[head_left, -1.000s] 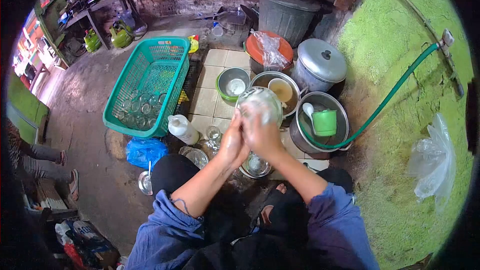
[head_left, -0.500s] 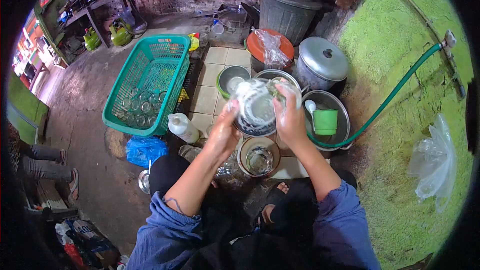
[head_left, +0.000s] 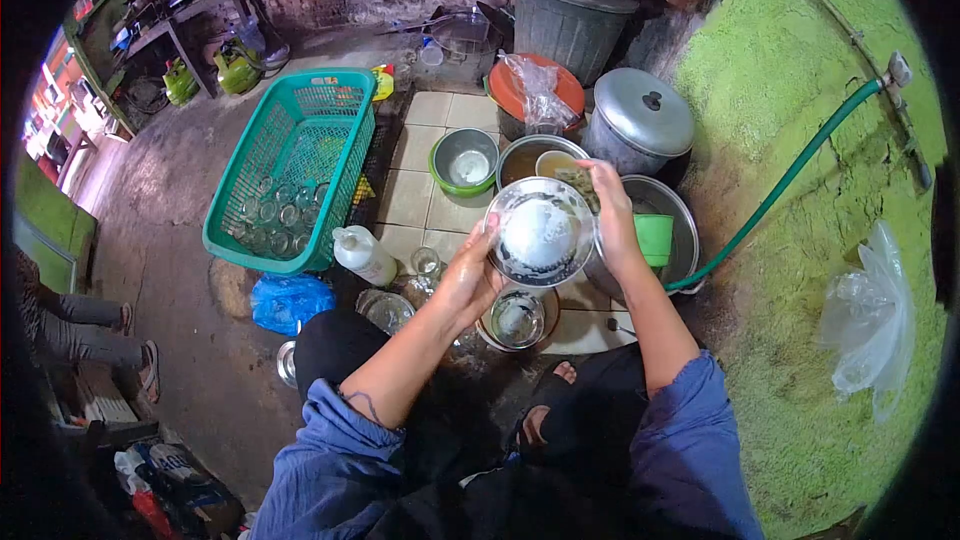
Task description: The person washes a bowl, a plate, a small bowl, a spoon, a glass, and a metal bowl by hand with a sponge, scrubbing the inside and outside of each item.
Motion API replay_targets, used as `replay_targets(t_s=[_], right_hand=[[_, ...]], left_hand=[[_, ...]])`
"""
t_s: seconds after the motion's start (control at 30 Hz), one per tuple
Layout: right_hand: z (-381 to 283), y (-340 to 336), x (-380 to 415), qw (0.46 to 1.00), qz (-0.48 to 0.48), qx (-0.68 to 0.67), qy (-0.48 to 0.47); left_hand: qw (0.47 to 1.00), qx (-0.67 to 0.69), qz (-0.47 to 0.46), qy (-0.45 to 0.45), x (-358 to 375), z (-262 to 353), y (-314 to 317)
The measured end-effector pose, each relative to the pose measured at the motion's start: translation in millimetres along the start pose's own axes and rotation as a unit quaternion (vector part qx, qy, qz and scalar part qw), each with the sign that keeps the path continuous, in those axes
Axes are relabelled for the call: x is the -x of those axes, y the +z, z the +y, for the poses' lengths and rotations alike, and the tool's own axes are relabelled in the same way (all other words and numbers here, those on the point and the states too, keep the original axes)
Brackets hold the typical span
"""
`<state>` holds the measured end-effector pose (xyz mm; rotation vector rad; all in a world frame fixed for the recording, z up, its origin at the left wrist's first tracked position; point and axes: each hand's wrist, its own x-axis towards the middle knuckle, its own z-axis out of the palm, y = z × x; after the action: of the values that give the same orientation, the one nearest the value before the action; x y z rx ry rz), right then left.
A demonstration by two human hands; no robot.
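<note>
A round, shiny bowl (head_left: 543, 232) with white suds in its middle is held up over the washing area. My left hand (head_left: 472, 275) is closed on its left rim. At the bowl's right edge, my right hand (head_left: 618, 215) has its fingers bent around a greenish, rough-looking sponge (head_left: 582, 183), partly hidden by the fingers. Below the bowl stands a round basin (head_left: 490, 325) with a glass vessel (head_left: 519, 318) in it. Behind the hands is a metal pot (head_left: 512, 162) containing a pale cup (head_left: 553, 163).
A teal basket (head_left: 222, 243) with several glasses stands left, near a white bottle (head_left: 364, 256). A green-rimmed metal bowl (head_left: 467, 157) sits on the tiles. To the right are a pot with a green dipper (head_left: 654, 238), a lidded pot (head_left: 645, 115) and a hose (head_left: 780, 195).
The bowl has come lower and turned, and its suds now sit mostly in the middle. My left hand has moved right and down; my right hand has shifted slightly right.
</note>
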<state>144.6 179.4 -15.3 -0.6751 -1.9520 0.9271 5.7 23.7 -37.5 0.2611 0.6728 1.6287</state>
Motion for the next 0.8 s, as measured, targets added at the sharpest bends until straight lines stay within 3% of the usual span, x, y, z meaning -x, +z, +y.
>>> replay_targets(t_s=[0.03, 0.07, 0.13, 0.17, 0.23, 0.27, 0.33, 0.4, 0.47, 0.5, 0.53, 0.6, 0.63, 0.67, 0.73, 0.8], right_hand=[[-9.5, 4.5, 6.6, 0.975, -0.006, -0.172, 0.144], [-20.5, 10.2, 12.9, 0.899, -0.013, -0.335, 0.281], [-31.6, 23.0, 21.0, 0.902, -0.034, -0.334, 0.271], [-25.3, 28.5, 24.6, 0.927, -0.059, -0.285, 0.236], [-19.9, 41.0, 29.6, 0.973, -0.065, -0.160, 0.154], [-23.5, 42.5, 31.9, 0.973, -0.066, -0.161, 0.155], [-38.6, 43.4, 35.8, 0.996, -0.019, 0.072, 0.055], [-52.6, 50.9, 44.1, 0.988, -0.034, 0.148, 0.016], [-61.4, 55.1, 50.7, 0.986, -0.127, 0.101, -0.026], [-51.9, 57.0, 53.3, 0.977, -0.192, 0.056, -0.077], [-52.1, 56.1, 53.8, 0.977, -0.194, 0.056, -0.077], [-52.9, 54.3, 54.0, 0.953, -0.231, 0.145, -0.131], [-49.5, 48.9, 48.2, 0.922, -0.260, 0.227, -0.174], [-50.0, 49.1, 42.4, 0.922, -0.261, 0.227, -0.175], [-51.3, 47.4, 32.9, 0.904, -0.151, 0.351, -0.193], [-50.6, 62.9, 37.1, 0.920, -0.145, 0.328, -0.157]], left_hand=[[0.999, 0.035, -0.011, 0.012, -5.6, -3.3, -3.9], [0.999, 0.035, -0.010, 0.012, -12.0, -8.6, -10.6], [0.997, 0.034, 0.026, 0.068, -21.6, -17.3, -20.9], [0.994, 0.024, 0.075, 0.082, -20.7, -18.8, -12.4], [0.996, 0.040, 0.075, 0.031, -24.7, -30.8, -16.9], [0.995, 0.045, 0.082, 0.025, -21.1, -33.3, -11.1], [0.996, 0.055, 0.061, -0.020, -13.0, -27.2, -4.4], [0.995, 0.066, 0.038, -0.063, -7.5, -18.7, -0.6], [0.989, 0.134, -0.018, -0.054, -4.4, -8.9, -1.6], [0.991, 0.131, 0.019, 0.026, -10.1, -8.8, -8.3], [0.991, 0.132, 0.020, 0.028, -11.7, -4.2, -12.6], [0.975, 0.203, -0.085, 0.027, -13.4, 7.0, -19.6], [0.977, 0.196, -0.071, 0.037, -11.2, 10.6, -10.0], [0.977, 0.196, -0.071, 0.038, -6.6, 13.2, -3.1], [0.985, 0.167, -0.044, -0.001, 0.9, 13.4, 5.5], [0.984, 0.166, -0.048, -0.030, 0.5, 4.6, 1.9]])
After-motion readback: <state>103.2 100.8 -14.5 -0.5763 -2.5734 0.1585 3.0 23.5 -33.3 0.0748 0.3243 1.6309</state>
